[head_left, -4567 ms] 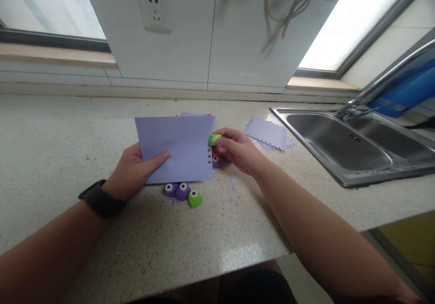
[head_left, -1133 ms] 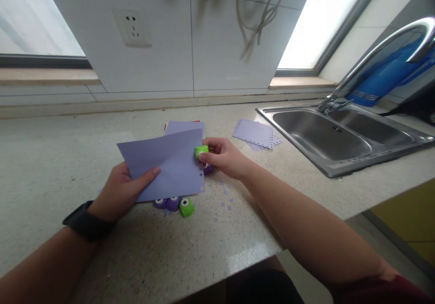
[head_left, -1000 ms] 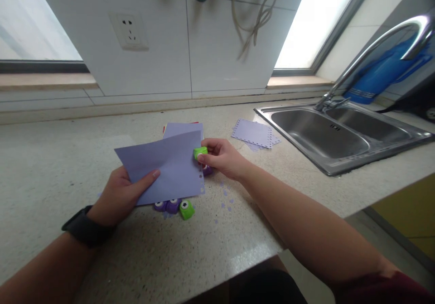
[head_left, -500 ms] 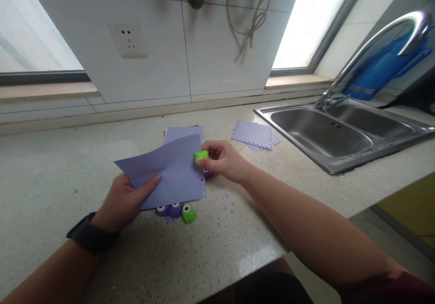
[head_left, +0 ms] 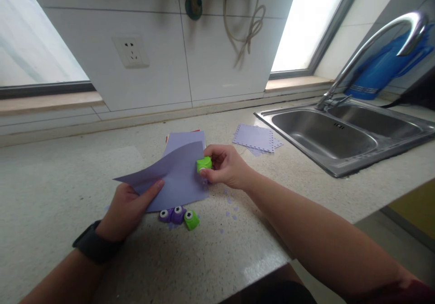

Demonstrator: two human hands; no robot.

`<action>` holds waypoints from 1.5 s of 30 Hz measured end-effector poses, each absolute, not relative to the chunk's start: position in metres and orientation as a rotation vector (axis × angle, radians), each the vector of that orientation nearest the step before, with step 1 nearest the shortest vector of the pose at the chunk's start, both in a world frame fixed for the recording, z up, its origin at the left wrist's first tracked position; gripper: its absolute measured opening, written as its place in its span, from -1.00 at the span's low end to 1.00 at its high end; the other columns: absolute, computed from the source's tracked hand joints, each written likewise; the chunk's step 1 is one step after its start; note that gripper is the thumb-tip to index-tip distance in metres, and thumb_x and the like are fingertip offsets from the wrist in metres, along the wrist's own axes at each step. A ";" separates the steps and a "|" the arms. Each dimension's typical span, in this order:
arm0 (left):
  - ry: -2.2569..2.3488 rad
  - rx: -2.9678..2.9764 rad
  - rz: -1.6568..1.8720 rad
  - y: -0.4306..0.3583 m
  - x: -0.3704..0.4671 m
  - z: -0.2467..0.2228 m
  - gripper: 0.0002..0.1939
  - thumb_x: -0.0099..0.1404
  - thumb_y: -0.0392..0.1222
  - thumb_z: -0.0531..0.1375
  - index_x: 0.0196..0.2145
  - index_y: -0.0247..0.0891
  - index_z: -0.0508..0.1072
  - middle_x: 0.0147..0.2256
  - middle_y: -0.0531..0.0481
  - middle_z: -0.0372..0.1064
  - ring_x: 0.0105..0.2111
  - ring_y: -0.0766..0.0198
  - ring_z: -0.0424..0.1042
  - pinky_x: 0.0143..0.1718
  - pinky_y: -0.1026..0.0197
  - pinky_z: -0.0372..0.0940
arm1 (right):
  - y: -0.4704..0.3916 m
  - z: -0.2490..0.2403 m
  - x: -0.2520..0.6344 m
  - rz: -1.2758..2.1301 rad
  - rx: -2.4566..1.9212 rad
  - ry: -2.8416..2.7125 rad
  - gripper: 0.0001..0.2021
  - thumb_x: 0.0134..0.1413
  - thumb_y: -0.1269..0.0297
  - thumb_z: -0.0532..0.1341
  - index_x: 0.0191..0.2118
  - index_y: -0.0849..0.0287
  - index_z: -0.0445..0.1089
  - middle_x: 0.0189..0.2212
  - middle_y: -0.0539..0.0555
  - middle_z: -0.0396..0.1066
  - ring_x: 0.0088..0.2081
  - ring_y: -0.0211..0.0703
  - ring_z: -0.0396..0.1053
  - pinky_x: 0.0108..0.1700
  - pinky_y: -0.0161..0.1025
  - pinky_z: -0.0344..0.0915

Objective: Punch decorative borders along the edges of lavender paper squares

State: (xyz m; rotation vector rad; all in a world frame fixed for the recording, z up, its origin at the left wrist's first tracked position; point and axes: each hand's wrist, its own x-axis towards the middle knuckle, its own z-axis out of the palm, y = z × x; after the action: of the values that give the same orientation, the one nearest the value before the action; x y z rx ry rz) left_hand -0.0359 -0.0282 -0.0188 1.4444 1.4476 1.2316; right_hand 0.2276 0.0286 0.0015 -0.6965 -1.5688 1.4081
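Note:
A sheet of purple paper [head_left: 180, 172] is pinched at its lower left by my left hand [head_left: 134, 204], thumb on top. My right hand [head_left: 227, 166] grips a green craft punch [head_left: 204, 164] at the sheet's right edge. Below the sheet, two purple craft punches [head_left: 177, 214] and another green punch [head_left: 191, 219] sit side by side on the counter. Something purple shows partly behind my right fingers. Behind the held sheet lies a stack of paper [head_left: 186, 137], purple on top with a red edge showing.
Purple sheets with punched edges [head_left: 254, 137] lie right of the stack. Small paper cutouts [head_left: 234, 209] are scattered on the counter [head_left: 217, 254]. A steel sink [head_left: 326, 129] with a faucet [head_left: 370, 45] stands at the right, a blue jug [head_left: 377, 68] behind it.
The view has shifted slightly. The sheet's left corner has dipped and the paper bends more. My right hand still holds the green punch at the right edge.

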 end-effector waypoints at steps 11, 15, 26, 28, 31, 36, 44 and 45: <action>1.449 1.452 1.239 -0.030 -0.038 -0.018 -0.59 0.16 0.12 0.46 -0.13 -0.19 0.70 -0.08 -0.11 0.67 -0.04 -0.16 0.63 0.16 -0.15 0.45 | 0.025 0.009 0.228 1.381 -0.688 -1.599 -0.71 -0.21 0.30 0.52 -0.36 0.17 0.44 -0.56 -0.13 0.30 -0.52 -0.35 0.18 -0.48 -0.33 0.11; 1.422 1.447 1.250 -0.030 -0.038 -0.020 -0.59 0.15 0.10 0.47 -0.12 -0.18 0.70 -0.08 -0.13 0.66 -0.03 -0.16 0.63 0.16 -0.14 0.44 | 0.024 0.010 0.228 1.375 -0.693 -1.613 -0.69 -0.20 0.28 0.52 -0.36 0.16 0.41 -0.55 -0.12 0.31 -0.51 -0.34 0.20 -0.46 -0.31 0.13; 1.399 1.264 1.308 -0.028 -0.036 -0.021 -0.50 0.09 0.10 0.51 -0.11 -0.26 0.66 -0.08 -0.20 0.66 -0.07 -0.15 0.64 0.07 -0.14 0.50 | 0.040 0.004 0.237 1.429 -0.679 -1.554 -0.66 0.01 0.14 0.46 -0.15 0.17 0.46 -0.41 -0.05 0.42 -0.40 -0.27 0.37 -0.31 -0.24 0.36; 1.388 1.255 1.320 -0.027 -0.036 -0.020 -0.47 0.07 0.10 0.51 -0.09 -0.29 0.65 -0.07 -0.22 0.65 -0.08 -0.15 0.64 0.06 -0.14 0.50 | 0.043 0.004 0.239 1.409 -0.682 -1.549 -0.68 0.05 0.13 0.44 -0.15 0.17 0.46 -0.39 -0.03 0.44 -0.40 -0.27 0.39 -0.29 -0.23 0.38; 1.379 1.228 1.332 -0.026 -0.036 -0.020 -0.42 0.08 0.10 0.51 -0.04 -0.32 0.63 -0.05 -0.25 0.64 -0.07 -0.15 0.63 0.02 -0.12 0.52 | 0.046 0.002 0.240 1.355 -0.708 -1.524 -0.72 0.08 0.11 0.41 -0.18 0.17 0.47 -0.37 -0.01 0.46 -0.39 -0.25 0.39 -0.31 -0.24 0.36; 1.342 1.156 1.374 -0.023 -0.038 -0.023 -0.38 0.10 0.06 0.50 0.04 -0.33 0.58 0.01 -0.25 0.62 -0.04 -0.09 0.62 0.05 -0.08 0.50 | 0.048 0.000 0.240 1.310 -0.756 -1.535 -0.70 0.11 0.07 0.39 -0.17 0.17 0.48 -0.39 -0.01 0.45 -0.42 -0.25 0.36 -0.31 -0.21 0.35; 1.249 1.053 1.488 -0.018 -0.040 -0.030 -0.35 0.09 0.01 0.51 0.08 -0.32 0.55 0.02 -0.24 0.60 0.00 -0.08 0.59 0.10 -0.10 0.45 | 0.046 0.002 0.241 1.198 -0.803 -1.628 -0.71 0.16 0.05 0.36 -0.14 0.15 0.51 -0.38 0.00 0.48 -0.41 -0.22 0.36 -0.32 -0.21 0.31; 1.241 1.049 1.495 -0.017 -0.040 -0.030 -0.36 0.09 0.00 0.51 0.08 -0.32 0.55 0.02 -0.24 0.61 0.00 -0.08 0.59 0.10 -0.10 0.45 | 0.046 0.002 0.241 1.192 -0.799 -1.642 -0.71 0.16 0.05 0.36 -0.14 0.15 0.51 -0.37 0.01 0.48 -0.41 -0.22 0.36 -0.32 -0.21 0.31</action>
State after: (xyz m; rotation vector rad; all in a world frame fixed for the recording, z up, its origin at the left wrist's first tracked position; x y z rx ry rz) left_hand -0.0398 -0.0171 -0.0300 1.0490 1.2406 1.4951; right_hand 0.2406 0.0460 0.0021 -0.7990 -1.6417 1.1916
